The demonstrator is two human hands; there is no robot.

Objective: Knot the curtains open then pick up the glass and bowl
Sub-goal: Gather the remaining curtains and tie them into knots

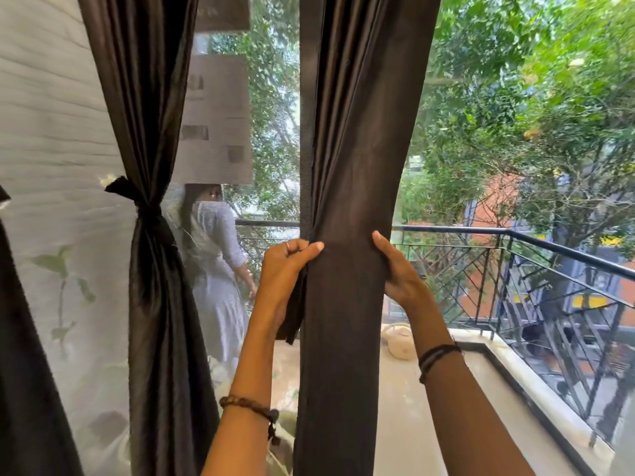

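Grip: the left hand [287, 269] pinches the near edge of the dark middle curtain [347, 304], thumb on the front and fingers curled behind; the right hand [398, 273] clasps the far edge, thumb up the front, fingers hidden behind the cloth.
Hand pose: both forearms raised, hands level, gathering the panel into a column between them.
Done: left of the middle curtain, the tied curtain [151, 214] is already cinched with a band.
Left: this panel has no knot yet; glass and bowl not in view.
Beyond: right of the middle curtain, a balcony railing [515, 235] and trees.
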